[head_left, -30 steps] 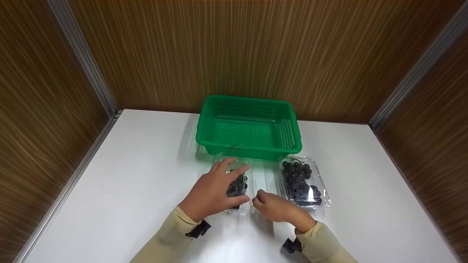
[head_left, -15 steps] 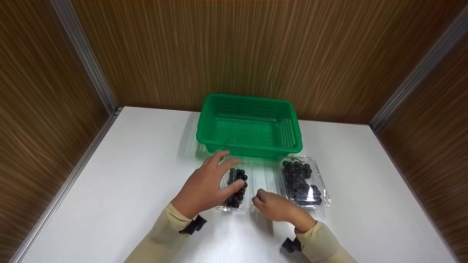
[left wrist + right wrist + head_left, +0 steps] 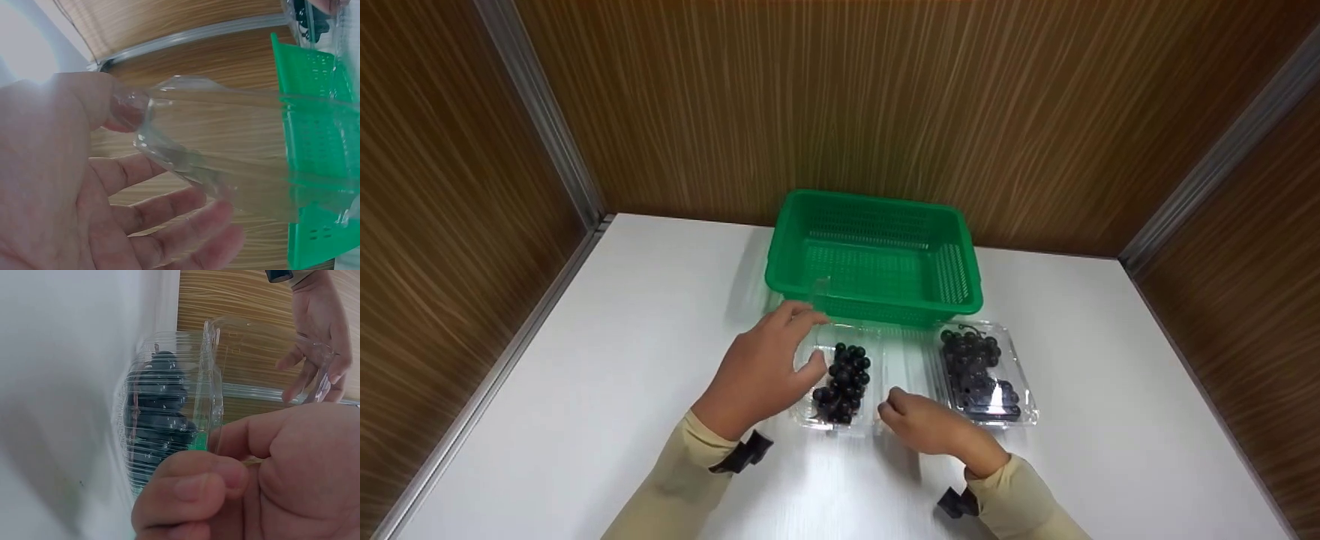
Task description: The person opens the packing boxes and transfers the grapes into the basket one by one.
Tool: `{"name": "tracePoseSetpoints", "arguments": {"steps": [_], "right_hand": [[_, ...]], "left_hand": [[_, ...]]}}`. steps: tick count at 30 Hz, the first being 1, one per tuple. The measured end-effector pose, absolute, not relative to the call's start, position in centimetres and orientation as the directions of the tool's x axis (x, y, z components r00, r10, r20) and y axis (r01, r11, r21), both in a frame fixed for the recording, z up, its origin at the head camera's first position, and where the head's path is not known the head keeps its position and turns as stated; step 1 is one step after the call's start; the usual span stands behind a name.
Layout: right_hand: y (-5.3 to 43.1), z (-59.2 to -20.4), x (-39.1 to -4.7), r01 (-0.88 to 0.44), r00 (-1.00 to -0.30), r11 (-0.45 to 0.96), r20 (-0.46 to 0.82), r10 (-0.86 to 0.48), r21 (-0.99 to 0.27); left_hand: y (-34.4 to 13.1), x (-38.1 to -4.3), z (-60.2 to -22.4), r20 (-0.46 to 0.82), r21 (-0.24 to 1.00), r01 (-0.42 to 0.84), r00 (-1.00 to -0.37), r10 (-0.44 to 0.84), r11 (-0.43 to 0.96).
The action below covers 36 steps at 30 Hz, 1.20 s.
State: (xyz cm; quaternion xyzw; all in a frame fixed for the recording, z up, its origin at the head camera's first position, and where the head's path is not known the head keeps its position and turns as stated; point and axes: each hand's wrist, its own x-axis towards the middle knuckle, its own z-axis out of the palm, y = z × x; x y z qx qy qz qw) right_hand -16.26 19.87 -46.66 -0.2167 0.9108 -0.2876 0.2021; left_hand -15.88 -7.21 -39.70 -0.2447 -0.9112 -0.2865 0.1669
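Observation:
A clear plastic clamshell box [image 3: 212, 391] stands on the table in front of me, its lid [image 3: 225, 146] raised and swung to the left. Inside lies a bunch of dark grapes [image 3: 844, 382]. My left hand [image 3: 769, 367] holds the edge of the lid, thumb on one side and fingers on the other. With curled fingers, my right hand [image 3: 922, 424] pinches the box's right rim near the front corner; the exact contact is partly hidden by the fingers. To its right is a second clamshell box [image 3: 1016, 367], shut, with dark grapes in it.
A green plastic basket [image 3: 877, 304] with slotted walls stands right behind the two boxes, against the wood-patterned back wall [image 3: 855, 97]. More wood-patterned walls enclose the white table [image 3: 660, 300] on the left and right.
My left hand has moved left and slightly away from me, swinging the lid off the grapes, which are now uncovered. The right hand has stayed at the rim.

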Motion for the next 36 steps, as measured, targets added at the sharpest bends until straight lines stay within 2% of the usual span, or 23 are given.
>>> {"name": "tracePoseSetpoints", "arguments": {"steps": [14, 21, 28, 36], "right_hand": [[19.5, -46.7, -16.2, -0.296, -0.832, 0.763, -0.238, -0.502, -0.575], [19.5, -46.7, -16.3, -0.287, -0.827, 0.759, -0.248, -0.504, -0.584], [19.6, -46.7, -16.3, -0.295, -0.83, 0.755, -0.233, -0.506, -0.586], [19.8, -46.7, -16.3, -0.276, -0.835, 0.76, -0.244, -0.493, -0.588]], "left_hand": [[-9.0, -16.0, -39.1, 0.44, 0.416, 0.503, -0.841, 0.316, 0.758], [-10.1, -16.0, -38.9, 0.435, 0.43, 0.453, -0.862, 0.26, 0.781], [-10.5, -15.5, -38.2, 0.303, 0.433, 0.334, -0.929, 0.214, 0.837], [-10.8, -14.9, -38.0, 0.149, 0.399, 0.2, -0.977, 0.152, 0.895]]}}
